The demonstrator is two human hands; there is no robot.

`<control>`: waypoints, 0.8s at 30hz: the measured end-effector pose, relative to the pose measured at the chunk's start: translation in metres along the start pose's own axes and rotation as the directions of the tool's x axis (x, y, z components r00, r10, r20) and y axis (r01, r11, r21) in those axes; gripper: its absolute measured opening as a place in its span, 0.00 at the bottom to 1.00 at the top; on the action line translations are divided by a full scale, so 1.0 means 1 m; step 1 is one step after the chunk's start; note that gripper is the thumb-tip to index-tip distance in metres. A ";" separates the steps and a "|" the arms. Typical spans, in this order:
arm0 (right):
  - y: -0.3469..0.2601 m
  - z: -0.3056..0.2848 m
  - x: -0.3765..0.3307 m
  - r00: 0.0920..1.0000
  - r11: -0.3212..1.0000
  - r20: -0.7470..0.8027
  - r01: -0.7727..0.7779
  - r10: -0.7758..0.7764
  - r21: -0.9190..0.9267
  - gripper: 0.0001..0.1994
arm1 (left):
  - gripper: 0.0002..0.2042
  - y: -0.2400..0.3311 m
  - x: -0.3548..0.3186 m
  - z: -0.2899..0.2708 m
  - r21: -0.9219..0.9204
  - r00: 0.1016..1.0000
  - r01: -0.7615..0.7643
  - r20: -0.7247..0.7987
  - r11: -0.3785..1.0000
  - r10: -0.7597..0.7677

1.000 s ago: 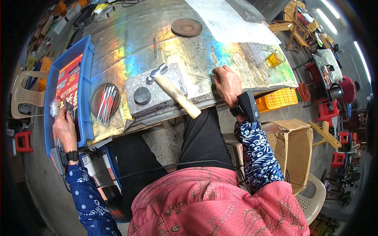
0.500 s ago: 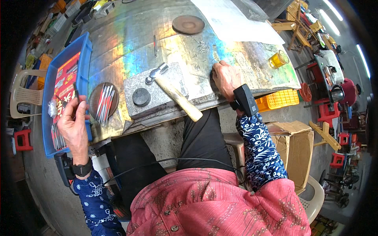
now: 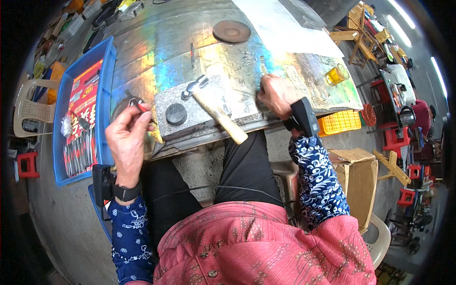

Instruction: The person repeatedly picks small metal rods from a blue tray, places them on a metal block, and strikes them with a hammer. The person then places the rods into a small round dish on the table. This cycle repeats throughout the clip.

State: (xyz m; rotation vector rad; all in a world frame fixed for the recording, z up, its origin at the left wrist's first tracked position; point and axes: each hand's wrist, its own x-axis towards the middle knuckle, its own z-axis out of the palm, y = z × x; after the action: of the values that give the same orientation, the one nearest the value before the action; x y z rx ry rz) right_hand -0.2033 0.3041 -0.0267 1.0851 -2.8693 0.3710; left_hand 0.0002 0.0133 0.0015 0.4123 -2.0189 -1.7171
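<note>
In the head view, your left hand (image 3: 127,137) has come away from the blue plastic tray (image 3: 105,64) and now hovers just left of the grey stone slab (image 3: 199,102), its fingers pinched together on a small red-handled tool (image 3: 141,107); a second ago it was still down among the tray's tools, so the pick is made. Your right hand (image 3: 275,93) has stayed put at the slab's right, pressed closed on the embossed metal sheet (image 3: 294,76) covering the desk (image 3: 142,42). The wooden-handled hammer (image 3: 216,111) lies diagonally across the slab, with a black round disc (image 3: 176,114) beside it. Behind the slab sit a brown round plate (image 3: 231,31) and an amber glass (image 3: 336,75).
</note>
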 end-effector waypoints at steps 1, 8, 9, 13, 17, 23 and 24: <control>-0.001 -0.002 -0.005 1.000 0.999 0.000 -0.031 0.031 0.023 0.09 | 0.06 -0.002 0.000 0.002 0.007 1.000 -0.016 -0.001 1.000 0.016; -0.031 -0.015 -0.035 0.983 0.922 -0.073 -0.131 0.169 0.365 0.05 | 0.08 -0.015 -0.010 0.014 0.051 0.996 -0.087 -0.027 0.995 0.088; -0.036 -0.017 -0.038 0.983 0.900 -0.074 -0.124 0.170 0.418 0.05 | 0.09 -0.016 -0.011 0.015 0.070 0.995 -0.095 -0.026 0.993 0.097; -0.054 -0.021 -0.046 0.978 0.841 -0.130 -0.069 0.163 0.536 0.03 | 0.09 -0.016 -0.012 0.019 0.146 0.982 -0.155 -0.087 0.977 0.168; -0.071 -0.022 -0.052 0.965 0.773 -0.226 0.041 0.134 0.633 0.07 | 0.08 -0.013 -0.016 0.018 0.150 0.978 -0.163 -0.108 0.975 0.180; -0.095 -0.036 -0.062 0.946 0.815 -0.324 0.195 -0.009 0.545 0.05 | 0.11 -0.002 -0.026 0.015 -0.162 0.999 -0.033 -0.028 0.986 0.029; -0.101 -0.038 -0.063 0.941 0.805 -0.336 0.215 -0.021 0.553 0.05 | 0.12 0.000 -0.028 0.015 -0.200 1.000 -0.018 -0.003 0.980 0.018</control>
State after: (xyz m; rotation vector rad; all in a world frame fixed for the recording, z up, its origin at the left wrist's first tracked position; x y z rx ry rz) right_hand -0.0909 0.2812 0.0222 1.1301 -2.4236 1.3541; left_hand 0.0166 0.0399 -0.0043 0.3260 -1.8205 -1.8860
